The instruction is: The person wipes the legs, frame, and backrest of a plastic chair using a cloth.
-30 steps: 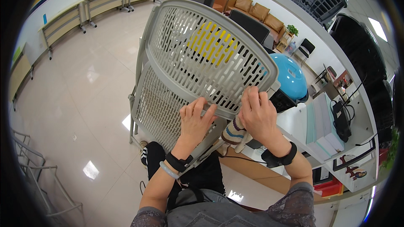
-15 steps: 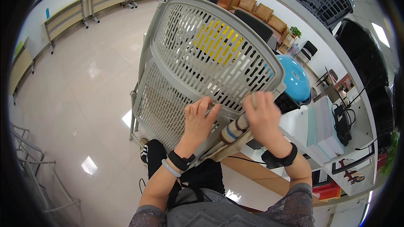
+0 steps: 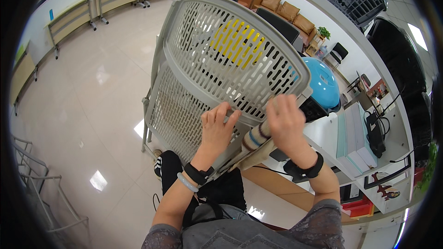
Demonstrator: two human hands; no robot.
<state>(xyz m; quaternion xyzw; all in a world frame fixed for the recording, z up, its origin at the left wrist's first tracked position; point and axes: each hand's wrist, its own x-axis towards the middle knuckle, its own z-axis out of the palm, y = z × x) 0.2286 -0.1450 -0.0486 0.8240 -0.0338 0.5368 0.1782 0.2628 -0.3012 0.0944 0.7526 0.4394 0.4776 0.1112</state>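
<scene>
A light grey plastic chair (image 3: 194, 92) with slotted panels stands tilted before me. My left hand (image 3: 217, 127) curls its fingers over a rim between its two panels, thumb toward the right. Along the chair's right edge lies a rolled or folded striped cloth (image 3: 253, 139) in cream, brown and blue. My right hand (image 3: 285, 119) is closed at the upper end of this cloth, close to the chair's corner. Its fingers are slightly blurred, and what lies beneath them is partly hidden. Beige fabric (image 3: 254, 157) hangs below the cloth.
To the right is a white shelf unit (image 3: 318, 136) with a blue-lidded container (image 3: 320, 85), stacked binders (image 3: 353, 140) and a black bag (image 3: 376, 133). Grey metal frames (image 3: 41, 180) stand at the lower left. Folding tables (image 3: 74, 20) line the far wall, and a brown sofa (image 3: 286, 11) stands behind.
My right hand has shifted slightly up and to the left along the chair's edge. The chair's top has moved a little up, while my left hand keeps its hold.
</scene>
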